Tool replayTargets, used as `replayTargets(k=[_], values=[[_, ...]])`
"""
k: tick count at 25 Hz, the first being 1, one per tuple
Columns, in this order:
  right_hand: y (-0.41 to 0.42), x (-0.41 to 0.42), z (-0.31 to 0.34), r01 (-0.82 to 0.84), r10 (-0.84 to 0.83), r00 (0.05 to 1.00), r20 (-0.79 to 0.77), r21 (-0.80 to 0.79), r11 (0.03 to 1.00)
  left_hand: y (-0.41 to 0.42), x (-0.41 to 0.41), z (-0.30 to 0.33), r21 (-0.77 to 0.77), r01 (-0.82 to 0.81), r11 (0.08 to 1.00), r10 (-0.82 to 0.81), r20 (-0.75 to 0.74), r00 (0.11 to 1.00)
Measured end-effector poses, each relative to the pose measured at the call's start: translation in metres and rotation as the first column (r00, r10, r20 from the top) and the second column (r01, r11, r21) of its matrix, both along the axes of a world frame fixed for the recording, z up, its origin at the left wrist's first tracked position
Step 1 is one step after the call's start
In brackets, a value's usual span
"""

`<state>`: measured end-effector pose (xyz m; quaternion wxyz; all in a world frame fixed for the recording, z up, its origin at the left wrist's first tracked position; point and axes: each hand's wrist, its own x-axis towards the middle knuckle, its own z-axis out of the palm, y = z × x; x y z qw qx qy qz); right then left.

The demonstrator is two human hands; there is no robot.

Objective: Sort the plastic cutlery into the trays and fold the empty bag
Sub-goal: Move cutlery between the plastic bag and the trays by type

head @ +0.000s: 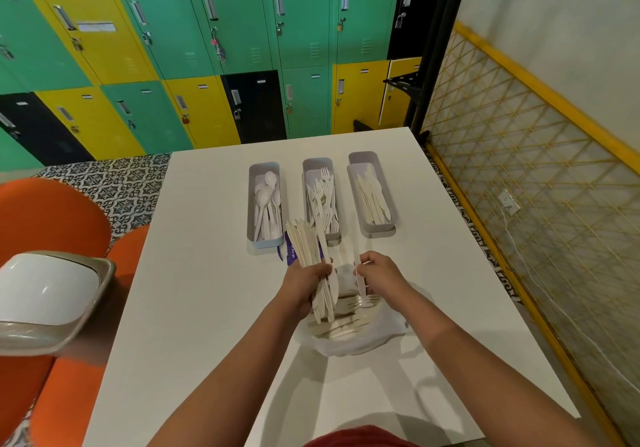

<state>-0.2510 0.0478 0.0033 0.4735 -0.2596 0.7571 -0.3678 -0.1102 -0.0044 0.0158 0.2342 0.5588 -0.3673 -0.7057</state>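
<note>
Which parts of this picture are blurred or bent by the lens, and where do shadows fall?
Head view: the lockers lean and curve, a wide-angle effect; the white bin at the left edge is smeared; soft arm shadows lie on the table; the trays and both hands look fairly sharp.

Purple bag label (290, 254) with white print, too small to read

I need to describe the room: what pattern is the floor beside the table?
The floor has black-and-white ornamental patterned tiles, shown best in the head view, left of the table.
</note>
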Motion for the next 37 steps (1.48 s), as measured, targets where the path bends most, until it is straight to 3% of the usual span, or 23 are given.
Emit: replayTargets(k=[3,12,17,20,24,31,34,37], values=[[-0.002,-0.009,0.002,0.033,-0.035,0.997,0.067,0.036,0.999,-0.005,-0.004,0.002,0.042,-0.019,0.999,0.019,-0.022,1.0],[-0.033,-0.053,-0.009,0.124,-0.124,0.992,-0.011,0.096,0.988,-0.04,-0.017,0.008,0.013,-0.022,1.0,0.022,-0.032,0.999],[-0.063,-0.079,-0.015,0.23,-0.236,0.97,0.052,0.103,0.968,-0.061,-0.022,0.005,0.029,-0.023,0.999,0.024,-0.044,0.999],[-0.081,-0.094,-0.02,0.257,-0.269,0.962,0.043,0.191,0.947,-0.07,-0.024,0.001,0.042,-0.034,0.999,0.035,-0.036,0.999],[-0.104,-0.107,-0.021,0.108,-0.027,0.969,-0.244,0.326,0.939,-0.073,-0.024,-0.004,0.04,-0.014,0.999,0.015,-0.035,0.999],[-0.127,-0.118,-0.02,0.024,0.043,0.913,-0.406,0.159,0.987,-0.076,-0.026,-0.014,0.046,-0.003,0.999,0.003,0.009,1.0],[-0.12,-0.095,-0.012,-0.062,0.075,0.93,-0.361,0.049,0.997,-0.077,-0.03,-0.017,0.067,-0.031,0.997,0.029,0.031,0.999],[-0.104,-0.058,0.001,-0.33,0.335,0.934,-0.123,0.059,0.942,-0.076,-0.035,-0.019,0.051,-0.03,0.998,0.028,0.031,0.999]])
